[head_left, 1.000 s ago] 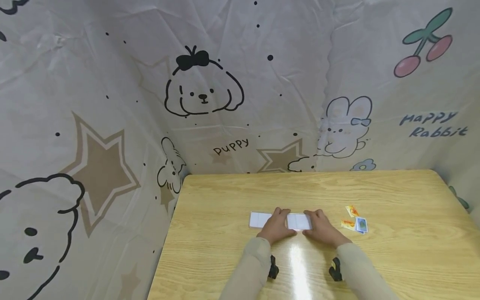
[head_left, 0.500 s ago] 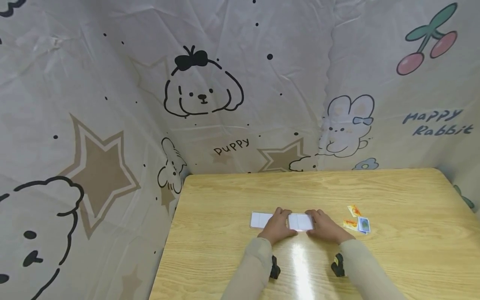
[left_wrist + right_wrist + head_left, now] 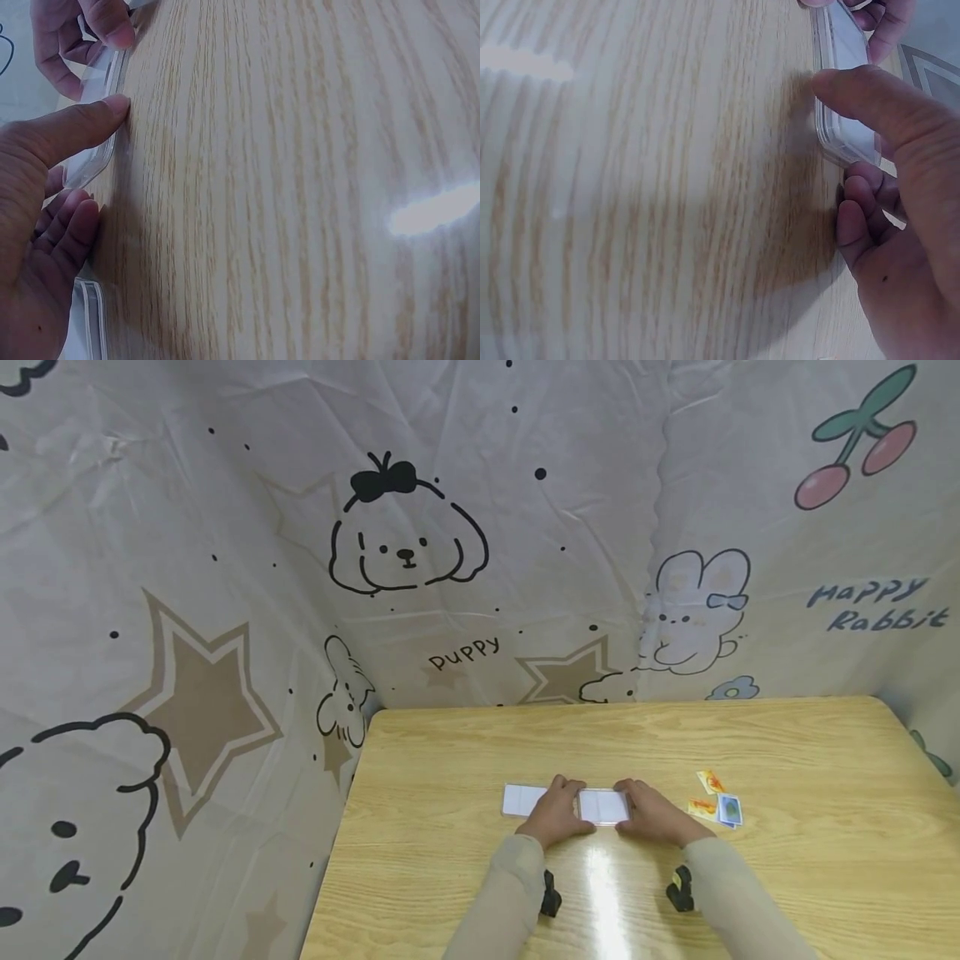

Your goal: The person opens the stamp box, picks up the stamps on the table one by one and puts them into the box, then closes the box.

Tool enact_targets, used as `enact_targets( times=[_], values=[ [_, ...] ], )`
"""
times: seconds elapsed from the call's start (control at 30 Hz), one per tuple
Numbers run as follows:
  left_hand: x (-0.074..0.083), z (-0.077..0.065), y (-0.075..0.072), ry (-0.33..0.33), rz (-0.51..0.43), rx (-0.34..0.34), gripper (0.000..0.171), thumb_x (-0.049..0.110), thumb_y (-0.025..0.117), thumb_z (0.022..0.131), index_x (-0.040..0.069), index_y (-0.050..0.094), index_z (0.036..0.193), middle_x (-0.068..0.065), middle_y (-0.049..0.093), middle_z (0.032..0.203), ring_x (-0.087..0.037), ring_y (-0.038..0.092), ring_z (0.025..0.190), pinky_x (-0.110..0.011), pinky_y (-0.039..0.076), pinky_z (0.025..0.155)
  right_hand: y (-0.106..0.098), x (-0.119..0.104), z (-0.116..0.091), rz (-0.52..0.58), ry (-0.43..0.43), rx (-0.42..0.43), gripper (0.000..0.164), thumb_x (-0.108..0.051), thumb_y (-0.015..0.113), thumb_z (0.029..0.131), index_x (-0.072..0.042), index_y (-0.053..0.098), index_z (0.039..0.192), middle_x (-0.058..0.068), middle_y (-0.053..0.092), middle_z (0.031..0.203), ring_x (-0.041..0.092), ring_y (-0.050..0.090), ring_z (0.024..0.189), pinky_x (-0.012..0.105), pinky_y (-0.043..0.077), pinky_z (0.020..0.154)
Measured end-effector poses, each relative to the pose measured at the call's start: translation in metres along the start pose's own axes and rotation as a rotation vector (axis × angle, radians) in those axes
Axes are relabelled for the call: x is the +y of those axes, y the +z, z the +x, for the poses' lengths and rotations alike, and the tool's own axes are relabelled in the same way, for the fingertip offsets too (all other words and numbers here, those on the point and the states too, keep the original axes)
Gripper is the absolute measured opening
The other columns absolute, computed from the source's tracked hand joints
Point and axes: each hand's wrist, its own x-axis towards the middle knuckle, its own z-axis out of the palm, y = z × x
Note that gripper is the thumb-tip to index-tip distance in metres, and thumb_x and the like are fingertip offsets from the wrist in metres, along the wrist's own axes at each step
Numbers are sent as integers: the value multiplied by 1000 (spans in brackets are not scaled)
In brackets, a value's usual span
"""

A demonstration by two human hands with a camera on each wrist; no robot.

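r. end of l-side case (image 3: 521, 800) prob. behind l. hand (image 3: 553, 814) in head view

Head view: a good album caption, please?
Left hand and right hand grip a clear-edged white case at a wood-grain table, a second case left, colourful cards right.
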Motion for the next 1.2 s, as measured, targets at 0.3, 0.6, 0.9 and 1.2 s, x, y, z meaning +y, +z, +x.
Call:
enact_targets(
  times=[0.3,0.6,0.9,1.2],
  values=[
    [0,1,4,22,-10,5,76,39,81,76,20,47,141,2,47,117,-8,51,92,-26,49,87,-2,0,-7,57,-2,18,58,-12,78,74,8,50,120,16,61,105,23,58,92,40,50,81],
    [2,4,3,50,-25,-13,75,35,82,76,22,47,142,2,48,118,-8,52,97,-27,48,89,-7,-1,-17,45,-3,48,62,-13,77,74,11,48,123,24,58,112,33,59,101,51,49,88],
    [3,1,2,51,-42,-29,71,34,79,79,21,46,142,2,48,119,-9,53,96,-28,49,85,-12,-1,-31,52,86,30,69,-18,78,78,9,45,131,16,58,108,22,54,91,40,48,78],
    [-1,1,2,47,-20,-5,65,30,75,84,19,47,141,0,49,118,-7,50,89,-26,49,84,-3,-6,-48,84,93,-3,69,-19,79,77,8,46,131,10,56,99,18,51,85,33,47,74]
  ],
)
